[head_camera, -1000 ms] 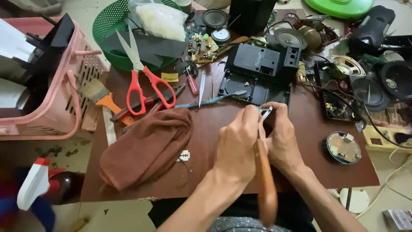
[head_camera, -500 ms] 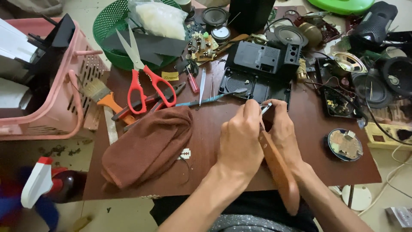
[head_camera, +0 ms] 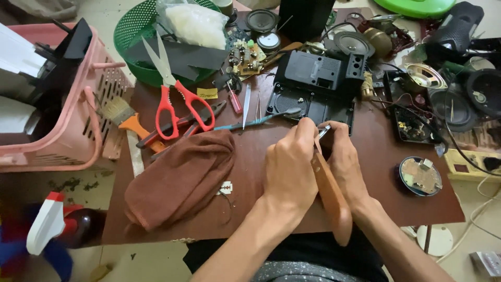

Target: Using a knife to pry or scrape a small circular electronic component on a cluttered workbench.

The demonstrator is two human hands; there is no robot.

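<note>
Fingers [head_camera: 305, 130] of the left hand [head_camera: 289, 172] are pressed together at their tips, pinching at a small dark part that lies between the two hands; the part itself is mostly hidden and too small to identify. Right hand [head_camera: 344, 164] is curled around the same spot from the other side, and its fingers grip a tool with a long brown wooden handle [head_camera: 330, 196]. Only a short bright metal tip [head_camera: 324, 131] shows above the knuckles.

Long axis of the tool: handle runs from the person's lap up and slightly left, tip pointing away from the body, toward the open black plastic casing [head_camera: 318, 86] lying just beyond the hands on the brown tabletop [head_camera: 381, 156].

Both hands touch at the work point; neither is clearly nearer, since the small part sits directly between thumb and fingertips.

Left of the hands, apart: folded brown cloth [head_camera: 182, 177], with red-handled scissors [head_camera: 175, 96] above it. Round metal-backed disc [head_camera: 420, 176] lies to the right, well apart.
</note>
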